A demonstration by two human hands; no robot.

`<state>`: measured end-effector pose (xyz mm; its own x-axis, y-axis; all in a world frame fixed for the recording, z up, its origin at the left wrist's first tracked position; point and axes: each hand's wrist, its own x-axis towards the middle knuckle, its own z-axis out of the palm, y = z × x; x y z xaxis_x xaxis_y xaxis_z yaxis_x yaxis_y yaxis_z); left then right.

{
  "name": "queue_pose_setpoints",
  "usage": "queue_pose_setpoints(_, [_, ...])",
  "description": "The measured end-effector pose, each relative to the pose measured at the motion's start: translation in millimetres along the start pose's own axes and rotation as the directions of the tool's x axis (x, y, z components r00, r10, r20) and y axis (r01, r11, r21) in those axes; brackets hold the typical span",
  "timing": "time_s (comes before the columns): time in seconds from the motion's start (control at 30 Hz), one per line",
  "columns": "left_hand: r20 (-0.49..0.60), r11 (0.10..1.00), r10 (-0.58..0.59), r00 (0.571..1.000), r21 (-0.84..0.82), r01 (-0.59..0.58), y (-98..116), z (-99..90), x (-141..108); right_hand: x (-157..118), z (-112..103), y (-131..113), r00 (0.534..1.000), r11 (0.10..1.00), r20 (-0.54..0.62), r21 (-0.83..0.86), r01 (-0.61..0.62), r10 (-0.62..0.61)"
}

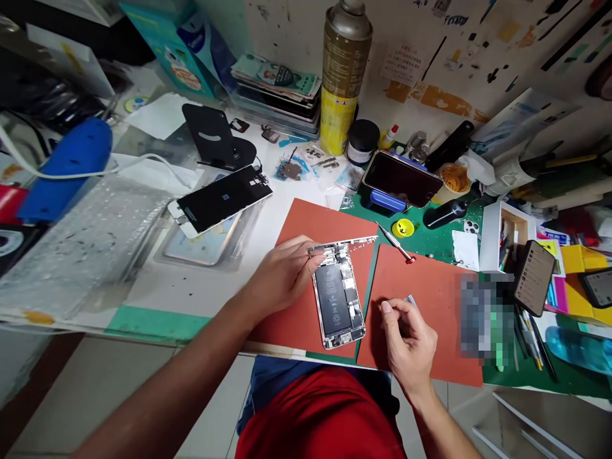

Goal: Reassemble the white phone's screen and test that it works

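An opened phone body lies on the left red-brown mat, its black battery and circuit parts showing. My left hand pinches a thin, edge-on phone panel at the top end of the body. My right hand is curled above the right red-brown mat, to the right of the phone body and apart from it. Its thumb and index finger are close together, and a small bluish object shows behind the fingers. Whether that hand holds anything is too small to tell. A screwdriver lies above the mats.
A detached screen rests on a bagged phone at left. Behind the mats are a propped phone, a yellow lid, a black jar and a tall spray can. Pens and an upright phone stand at right.
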<state>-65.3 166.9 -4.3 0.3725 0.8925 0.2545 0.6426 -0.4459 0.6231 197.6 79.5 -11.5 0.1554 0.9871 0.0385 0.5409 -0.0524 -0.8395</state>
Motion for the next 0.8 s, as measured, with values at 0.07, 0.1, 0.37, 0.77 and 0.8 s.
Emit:
queue_pose_setpoints(0.07, [-0.002,1.0,0.006,1.0,-0.005,-0.006,-0.1,0.0,0.4,-0.3,-4.5,-4.0,1.0,0.999,0.002,-0.032,-0.031,0.031])
queue_pose_setpoints(0.1, [-0.012,1.0,0.012,1.0,-0.014,-0.012,-0.9,0.5,0.1,0.3,-8.8,-6.5,0.999,0.996,-0.002,-0.071,-0.048,0.048])
queue_pose_setpoints(0.37, [-0.125,0.996,0.086,0.988,0.018,-0.085,-9.6,5.5,-2.7,13.1,-44.0,-2.0,0.996,0.865,-0.02,-0.494,-0.088,0.09])
queue_pose_setpoints(0.77, [-0.121,0.968,0.119,0.985,0.234,-0.088,-24.2,5.8,-13.8,42.5,-50.8,4.6,0.98,0.92,-0.023,-0.341,-0.196,0.2])
queue_pose_setpoints(0.8, [-0.125,0.964,0.142,0.982,0.241,-0.108,-30.3,7.3,-17.4,50.4,-51.7,5.8,0.977,0.932,-0.064,-0.293,-0.212,0.202])
